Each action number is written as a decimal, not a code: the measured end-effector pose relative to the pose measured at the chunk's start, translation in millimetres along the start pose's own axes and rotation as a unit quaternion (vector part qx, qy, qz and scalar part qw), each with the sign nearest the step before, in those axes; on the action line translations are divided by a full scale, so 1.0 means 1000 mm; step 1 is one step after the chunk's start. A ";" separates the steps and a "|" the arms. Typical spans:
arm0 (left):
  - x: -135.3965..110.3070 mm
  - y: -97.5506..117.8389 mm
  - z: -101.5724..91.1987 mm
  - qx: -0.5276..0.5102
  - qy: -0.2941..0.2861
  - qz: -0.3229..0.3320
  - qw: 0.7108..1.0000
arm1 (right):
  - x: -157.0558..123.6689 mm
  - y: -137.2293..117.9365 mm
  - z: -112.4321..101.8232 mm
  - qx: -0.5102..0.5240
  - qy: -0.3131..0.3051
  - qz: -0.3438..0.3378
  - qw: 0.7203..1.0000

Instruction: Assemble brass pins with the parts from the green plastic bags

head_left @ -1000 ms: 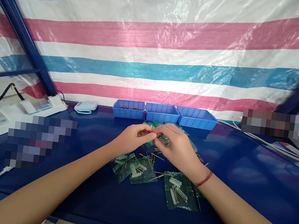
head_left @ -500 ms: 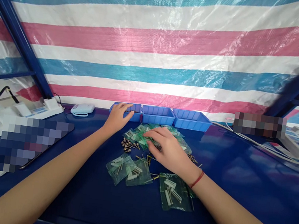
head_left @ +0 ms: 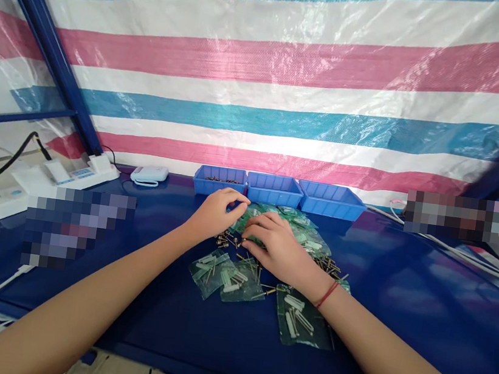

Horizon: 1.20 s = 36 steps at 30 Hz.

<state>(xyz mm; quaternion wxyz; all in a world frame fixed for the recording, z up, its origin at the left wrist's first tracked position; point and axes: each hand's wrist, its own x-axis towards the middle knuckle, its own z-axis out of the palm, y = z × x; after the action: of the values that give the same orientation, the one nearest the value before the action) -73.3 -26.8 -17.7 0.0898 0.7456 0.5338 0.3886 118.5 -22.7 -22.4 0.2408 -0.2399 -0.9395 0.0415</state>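
My left hand (head_left: 219, 215) is above the near side of the left blue bin, its thumb and fingers curved with a small gap and nothing visible in them. My right hand (head_left: 275, 249) is over the pile, thumb and forefinger pinched at a small brass-coloured screw (head_left: 243, 242). Under and around the hands lie loose screws (head_left: 224, 240) and a heap of clear green-tinted bags (head_left: 304, 225). More loose screws (head_left: 328, 266) lie to the right of my right hand. Nearer me are bags with white wall plugs and screws, two at left (head_left: 241, 281) and one at right (head_left: 300, 319).
Three blue bins stand in a row at the back: the left bin (head_left: 218, 189) holds screws, beside the middle bin (head_left: 273, 197) and right bin (head_left: 332, 207). A power strip (head_left: 61, 183) with cables and a pale blue case (head_left: 148, 175) are at left. Cables (head_left: 444, 246) run along the right.
My left hand has come back from the left bin, moving right and nearer to my right hand. My right hand's fingers have closed at a screw. The view has shifted slightly.
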 end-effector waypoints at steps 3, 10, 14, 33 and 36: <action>0.001 0.001 -0.006 -0.042 -0.041 -0.035 0.998 | -0.003 -0.001 -0.008 0.048 0.053 0.033 0.997; -0.001 0.018 -0.016 -0.126 -0.186 -0.059 0.973 | -0.009 -0.005 -0.019 0.110 0.101 0.077 0.986; -0.002 0.018 -0.014 -0.149 -0.219 -0.065 0.962 | -0.009 -0.006 -0.017 0.117 0.117 0.092 0.982; -0.008 0.027 0.003 -0.304 -0.185 -0.126 0.926 | -0.012 -0.008 -0.018 0.105 0.204 0.058 0.972; -0.011 0.034 0.005 -0.337 -0.189 -0.117 0.915 | -0.011 -0.008 -0.019 0.041 0.221 0.017 0.974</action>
<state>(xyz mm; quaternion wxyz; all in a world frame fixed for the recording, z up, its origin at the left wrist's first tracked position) -46.9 -49.4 -7.5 0.4801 0.6624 0.4278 0.3843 132.2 -35.7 -9.2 0.4510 -0.2494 -0.8564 0.0300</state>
